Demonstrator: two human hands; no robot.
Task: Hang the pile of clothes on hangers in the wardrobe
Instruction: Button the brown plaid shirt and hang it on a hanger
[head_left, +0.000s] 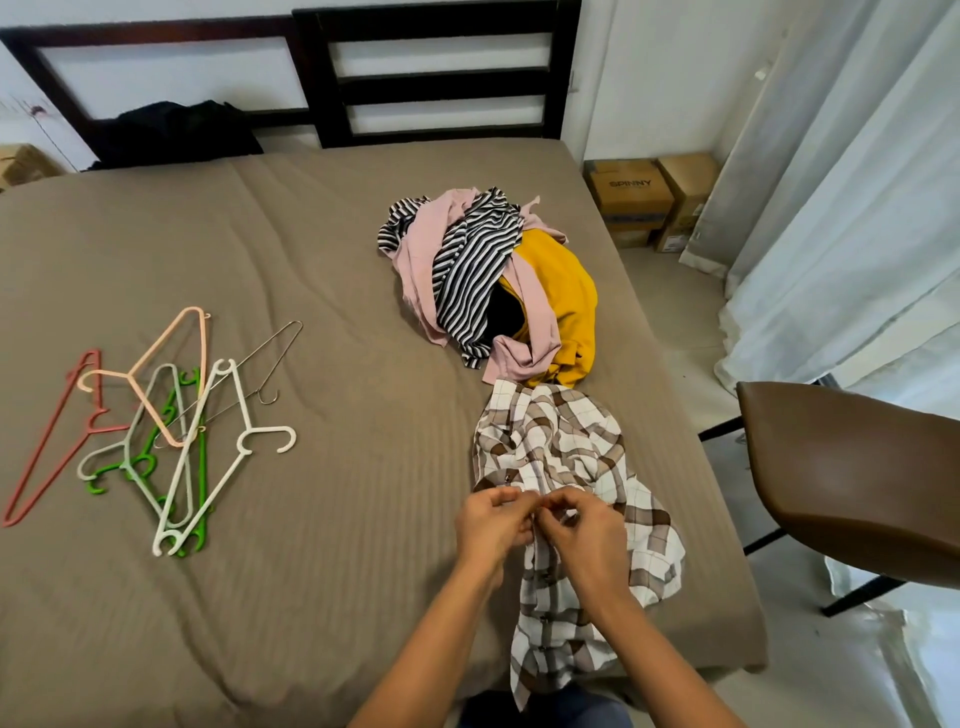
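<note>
A brown-and-white checked shirt lies on the bed's right side, its lower part hanging over the front edge. My left hand and my right hand meet over its button strip, fingers curled and pinching the fabric there. Beyond it sits a pile of clothes: a pink piece, a black-and-white striped piece, a yellow one and something black. Several plastic hangers in red, peach, green and white, plus a wire one, lie jumbled on the bed's left. No wardrobe is in view.
The bed has a taupe cover and a dark headboard. A black garment lies at its far left. A brown chair stands close on the right, with cardboard boxes and white curtains behind.
</note>
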